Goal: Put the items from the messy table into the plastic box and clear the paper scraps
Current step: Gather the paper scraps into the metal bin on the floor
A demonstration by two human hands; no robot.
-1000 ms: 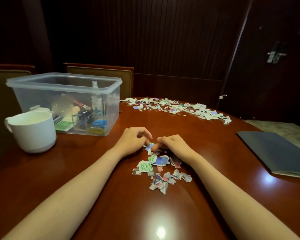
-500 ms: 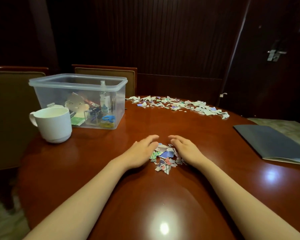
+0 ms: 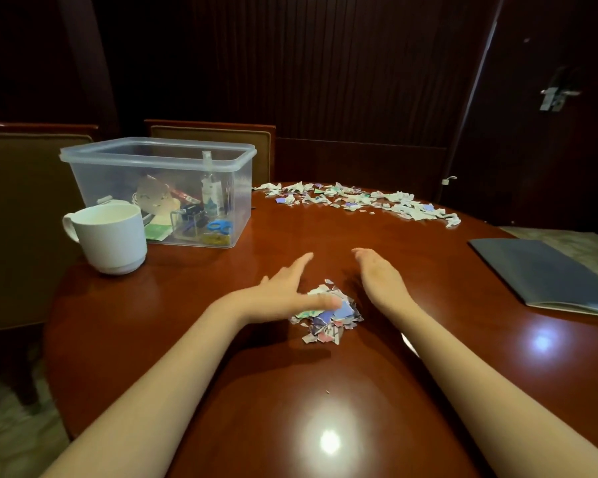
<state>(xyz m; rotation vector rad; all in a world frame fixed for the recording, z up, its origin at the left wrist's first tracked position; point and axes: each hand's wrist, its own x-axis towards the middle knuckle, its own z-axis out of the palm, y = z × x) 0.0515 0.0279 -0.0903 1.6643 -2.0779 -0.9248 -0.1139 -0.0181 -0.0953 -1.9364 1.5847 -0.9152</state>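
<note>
Both flat, spread wide, the left hand [image 3: 283,294] and right hand [image 3: 377,277] flank the scrap pile [image 3: 328,313] between them, the left thumb touching it.

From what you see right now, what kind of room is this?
Probably a meeting room or a private dining room, perhaps in a hotel. A large polished wooden table, padded chairs behind it, dark panelled walls and a door with a metal lever lock suggest this.

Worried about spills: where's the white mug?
Head view: the white ceramic mug stands on the brown table's left side, in front of the clear plastic box.
</note>
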